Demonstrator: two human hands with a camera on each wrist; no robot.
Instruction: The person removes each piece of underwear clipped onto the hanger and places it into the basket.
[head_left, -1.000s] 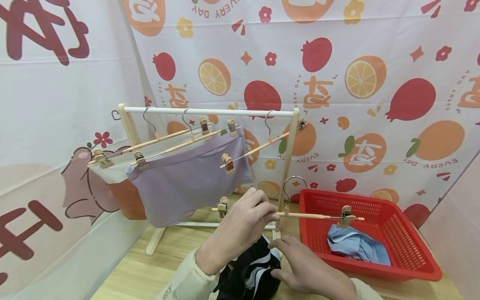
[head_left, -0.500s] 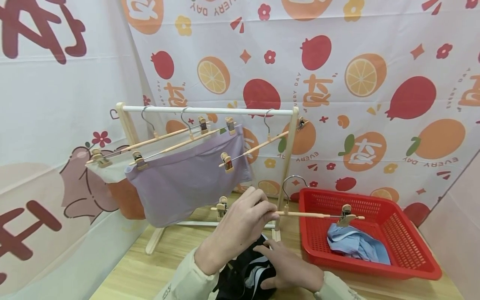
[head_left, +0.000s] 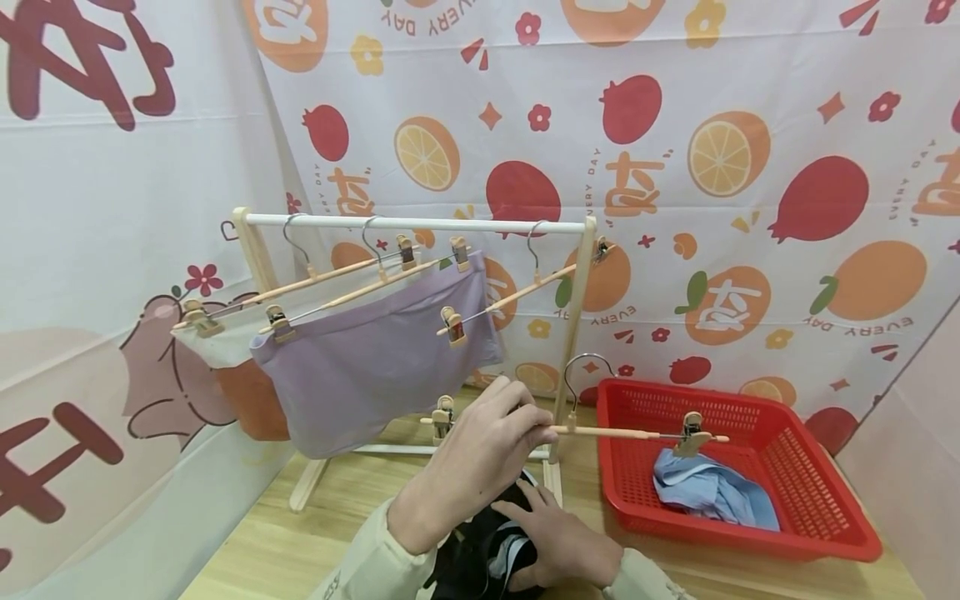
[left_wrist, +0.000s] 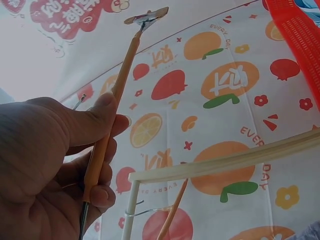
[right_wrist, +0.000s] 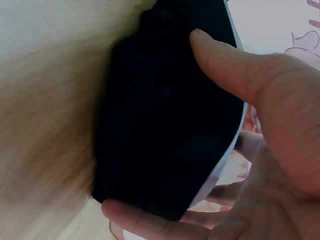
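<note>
My left hand (head_left: 480,458) grips the bar of a wooden clip hanger (head_left: 618,432) with a metal hook. In the left wrist view, the thumb and fingers wrap round that bar. A metal clip (head_left: 691,435) sits at its right end, with no cloth in it. Below lies a crumpled black garment (head_left: 459,562) with white trim. My right hand (head_left: 558,537) spreads its fingers at this garment's right side. In the right wrist view, the thumb lies over the black cloth (right_wrist: 165,120), and several fingers are partly hidden behind its white edge.
A wooden rack (head_left: 573,333) with a white rail carries three clip hangers. A lilac garment (head_left: 375,358) and a white-and-rust one (head_left: 251,396) hang there; the rightmost hanger (head_left: 525,293) is bare. A red basket (head_left: 810,475) with blue cloth (head_left: 712,487) stands right on the wooden table (head_left: 255,542).
My right hand has moved left, from beside the black garment onto its right side, with the fingers spread. The left hand and the clip hanger have stayed in place.
</note>
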